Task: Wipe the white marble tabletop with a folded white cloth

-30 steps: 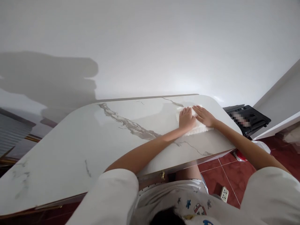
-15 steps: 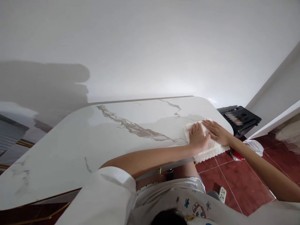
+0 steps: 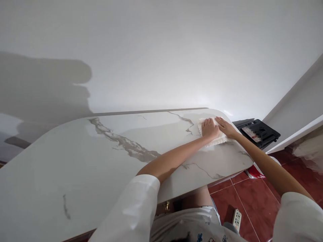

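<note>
A white fluffy cloth lies on the white marble-patterned tabletop, close to its far right corner. My left hand presses on the cloth's left part, fingers bent and bunched into it. Beside it, my right hand rests flat on the cloth's right part with its fingers stretched forward. The two hands nearly touch, and the cloth under the palms is hidden.
A pale wall rises just behind the table's back edge. To the right stands a black case. On the red tiled floor are a white power strip and a red and white item.
Both hands have slid the cloth away from the table's front edge, toward the back. The cloth no longer hangs over the front edge, and my arms reach further forward.
</note>
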`<state>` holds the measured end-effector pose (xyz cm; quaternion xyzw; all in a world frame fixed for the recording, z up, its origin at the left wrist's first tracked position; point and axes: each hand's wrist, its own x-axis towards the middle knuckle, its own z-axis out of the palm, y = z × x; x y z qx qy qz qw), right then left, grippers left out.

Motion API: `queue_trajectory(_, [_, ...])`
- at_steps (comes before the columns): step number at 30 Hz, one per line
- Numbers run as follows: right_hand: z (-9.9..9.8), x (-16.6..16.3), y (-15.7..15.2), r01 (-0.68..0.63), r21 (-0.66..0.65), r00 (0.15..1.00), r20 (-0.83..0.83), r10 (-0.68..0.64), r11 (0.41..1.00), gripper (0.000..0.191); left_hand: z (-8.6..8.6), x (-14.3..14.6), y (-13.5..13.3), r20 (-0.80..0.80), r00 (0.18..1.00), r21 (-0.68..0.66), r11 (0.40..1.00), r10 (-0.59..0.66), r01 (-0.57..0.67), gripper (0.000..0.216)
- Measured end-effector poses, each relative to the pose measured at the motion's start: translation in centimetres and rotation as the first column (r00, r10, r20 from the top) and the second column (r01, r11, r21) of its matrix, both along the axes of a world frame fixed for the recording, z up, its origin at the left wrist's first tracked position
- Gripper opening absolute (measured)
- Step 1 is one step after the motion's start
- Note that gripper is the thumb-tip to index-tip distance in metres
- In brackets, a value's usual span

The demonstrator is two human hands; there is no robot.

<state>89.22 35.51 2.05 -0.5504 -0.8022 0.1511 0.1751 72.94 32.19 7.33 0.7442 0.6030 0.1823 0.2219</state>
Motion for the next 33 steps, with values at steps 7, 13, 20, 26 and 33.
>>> queue_trajectory(7, [-1.1,-0.6,8.8,-0.040,0.026,0.999,-0.002,0.041,0.999,0.068,-1.3,0.0,7.2,-0.073,0.997,0.103,0.995,0.028,-0.020,0.052])
queue_trajectory(13, [-0.9,-2.2,13.4,0.030,0.025,0.999,0.020,-0.031,0.999,0.058,-1.7,-0.4,11.9,-0.149,0.984,0.124,0.989,0.101,-0.083,0.058])
queue_trajectory(20, [-0.7,-3.5,15.6,0.054,0.022,0.998,0.023,-0.054,0.998,0.045,-1.9,-1.2,14.5,-0.192,0.978,0.167,0.985,0.081,-0.049,0.042])
queue_trajectory(26, [-1.0,-2.9,15.8,-0.054,0.077,0.998,-0.018,0.056,0.996,0.053,-1.9,-1.2,14.3,-0.164,0.984,0.193,0.981,0.066,-0.033,0.043])
queue_trajectory(33, [-0.6,-2.2,12.0,-0.090,0.042,0.994,0.071,0.086,0.995,0.065,-1.8,-1.0,10.5,-0.193,0.980,0.217,0.976,0.045,-0.002,0.053])
